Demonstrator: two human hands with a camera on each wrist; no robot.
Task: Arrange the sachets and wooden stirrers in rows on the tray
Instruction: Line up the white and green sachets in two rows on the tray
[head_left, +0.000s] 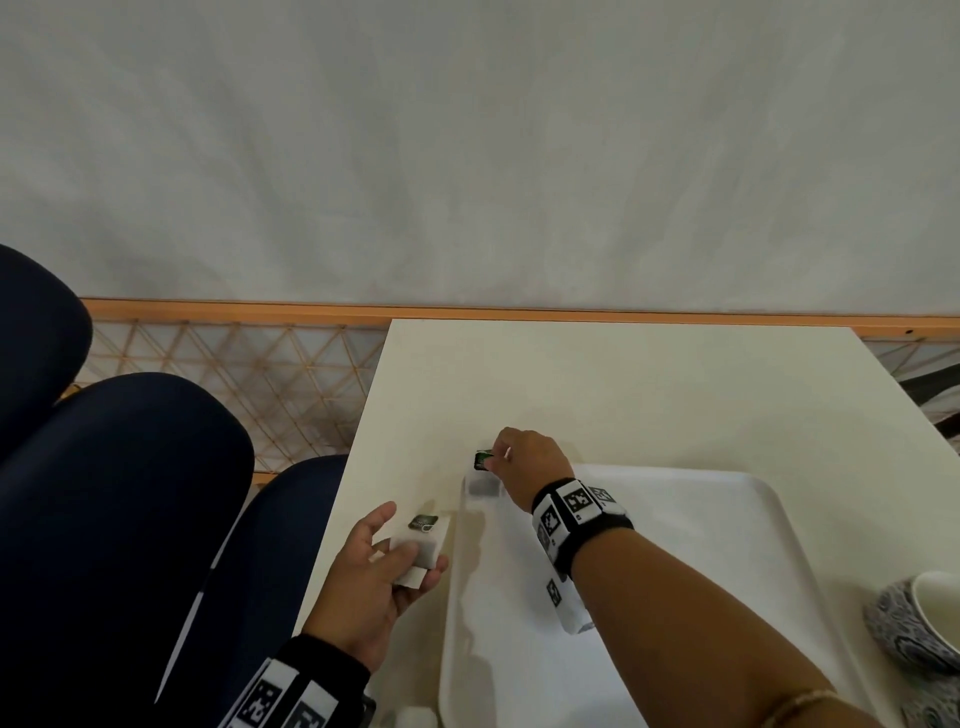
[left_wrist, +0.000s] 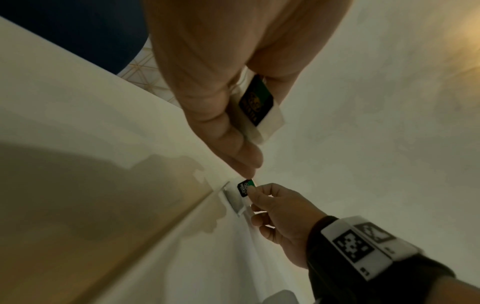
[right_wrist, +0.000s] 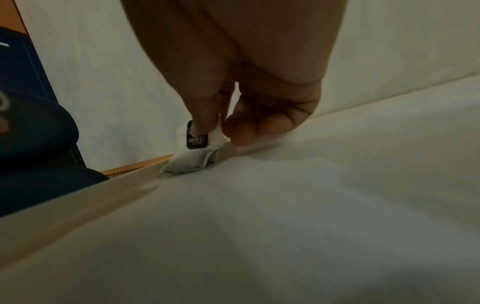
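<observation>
Sachets were seen in both hands, each a small tea bag with a dark green tag. One tea bag (head_left: 482, 486) was being set at the far left corner of the white tray (head_left: 675, 519), in the middle of the head view; its pouch touched the tray's corner by the rim while its tag (head_left: 483, 460) was pinched between thumb and forefinger of the right hand (head_left: 524, 462), the other fingers being curled under. In the right wrist view the pouch (right_wrist: 187, 163) was shown slumped against the tray's edge, the tag (right_wrist: 197, 137) held upright above it. A second tea bag (head_left: 418, 551) was held in the left hand (head_left: 374, 582), lower left of centre, above the cream worktop (head_left: 623, 384) just beside the tray; the thumb was pressed over its pouch and the fingers were curled loosely beneath. Whether more than one bag lay in that hand could not be told. No wooden stirrers were visible in any view. A patterned cup (head_left: 919, 623) stood at the right edge.

The step in hand was judged to be the laying of the first sachet of a row, so the task seemed barely begun. The next move would call for the tag to be released so that the bag lay flat, square to the rim, and for the second bag to be passed across and laid just beside it.
</observation>
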